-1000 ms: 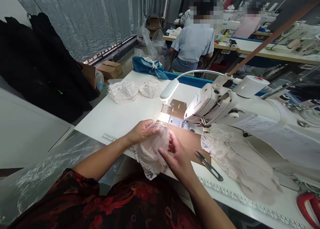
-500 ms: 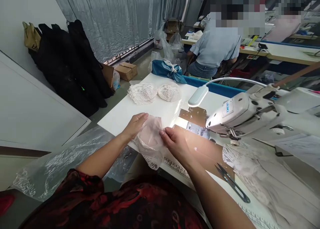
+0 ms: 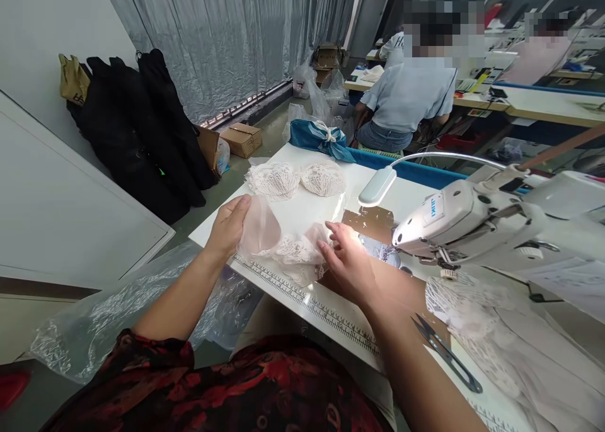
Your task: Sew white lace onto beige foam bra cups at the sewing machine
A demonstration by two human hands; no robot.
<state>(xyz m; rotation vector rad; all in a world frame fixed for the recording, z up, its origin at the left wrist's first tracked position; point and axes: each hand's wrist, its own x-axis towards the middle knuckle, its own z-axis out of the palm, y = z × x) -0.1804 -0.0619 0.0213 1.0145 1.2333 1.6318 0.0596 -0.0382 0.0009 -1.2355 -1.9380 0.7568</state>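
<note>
My left hand (image 3: 229, 228) pinches the left edge of a pale lace bra cup piece (image 3: 258, 227), with sheer fabric near the fingers and patterned lace spreading to the right. My right hand (image 3: 348, 259) has its thumb and fingers apart at the other end of the lace, over the table. Whether those fingertips press on the fabric is hard to see. Just beyond, two stacks of white lace cups, a left stack (image 3: 273, 180) and a right stack (image 3: 324, 178), lie side by side on the white table (image 3: 222, 229).
A sewing machine (image 3: 442, 215) with a lamp (image 3: 378, 186) stands to the right. Thread snips (image 3: 447, 353) lie near more lace fabric (image 3: 491, 337). A ruler strip (image 3: 307, 300) runs along the front edge. A person (image 3: 409, 98) sits beyond the table.
The lace piece has been spread out and laid lower onto the table. My left hand moved left with its edge; my right hand let go of its pinch and its fingers opened.
</note>
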